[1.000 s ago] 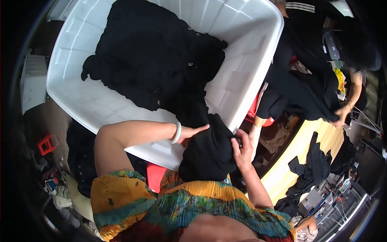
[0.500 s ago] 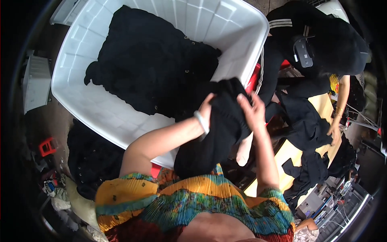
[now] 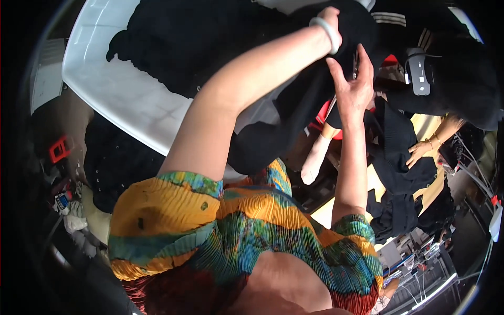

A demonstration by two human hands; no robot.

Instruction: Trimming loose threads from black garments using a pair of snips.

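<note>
My left hand (image 3: 331, 26), with a pale bangle (image 3: 326, 34) at the wrist, is closed on a black garment (image 3: 299, 100) stretched over the white bin's near right side. Part of the cloth hangs down toward my lap. Lower and to the right, my right hand (image 3: 354, 89) has its thumb and forefinger spread apart in front of the cloth. A small shiny piece shows beside its fingers; I cannot make out what it is. More black garments (image 3: 178, 42) lie heaped in the large white plastic bin (image 3: 118, 100).
At the right, a co-worker in black has a hand (image 3: 420, 153) on black cloth over a light wooden board (image 3: 422, 126). The co-worker's bare foot (image 3: 312, 163) is near my right forearm. A dark pile of clothing (image 3: 118, 163) and a red plastic stool (image 3: 59, 149) are at the left.
Both my hands have moved up and to the right. My left hand has carried the garment's upper part along. My right thumb and forefinger now stand apart, off the fold they touched.
</note>
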